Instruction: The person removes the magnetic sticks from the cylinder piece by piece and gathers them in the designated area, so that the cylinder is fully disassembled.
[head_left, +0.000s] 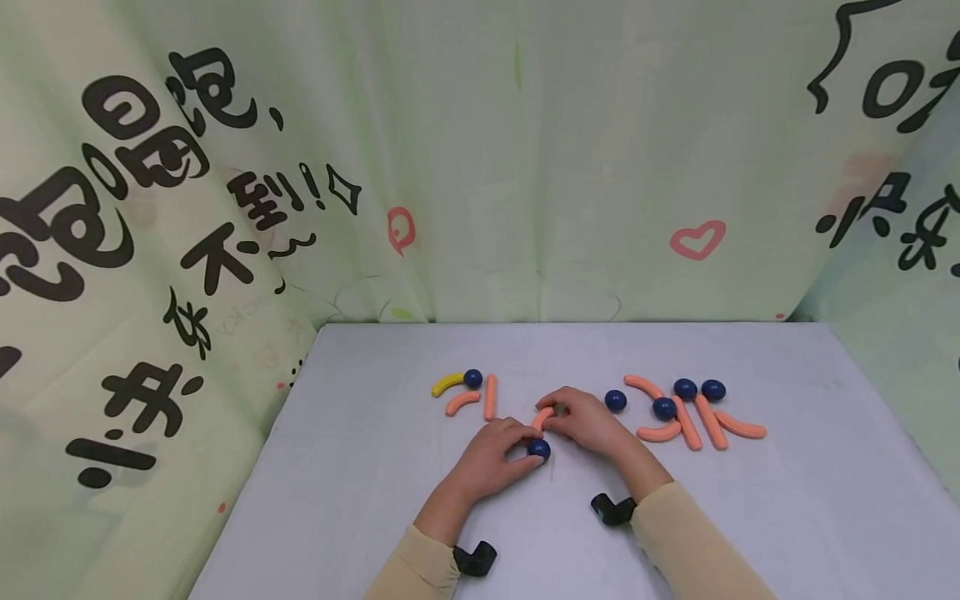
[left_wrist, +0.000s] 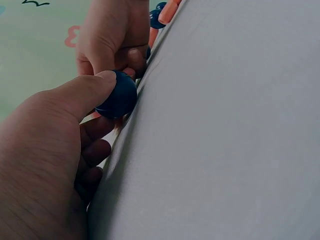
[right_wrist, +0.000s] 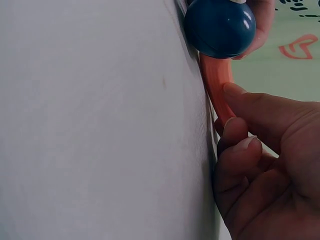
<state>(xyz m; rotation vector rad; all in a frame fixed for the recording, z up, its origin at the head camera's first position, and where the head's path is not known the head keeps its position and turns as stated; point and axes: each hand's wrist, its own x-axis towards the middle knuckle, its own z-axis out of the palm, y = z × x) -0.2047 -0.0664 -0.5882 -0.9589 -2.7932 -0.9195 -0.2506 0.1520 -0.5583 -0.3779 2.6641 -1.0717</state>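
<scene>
My left hand pinches a dark blue ball between thumb and fingers, close over the table. In the left wrist view the thumb lies on top of this ball. My right hand pinches a curved orange stick by its far end. In the right wrist view the stick's near end meets the blue ball. Part of the stick is hidden behind the fingers.
Left of my hands lie a yellow curved stick, a blue ball, a curved orange stick and a straight one. To the right are a lone blue ball and a cluster of orange sticks with several blue balls.
</scene>
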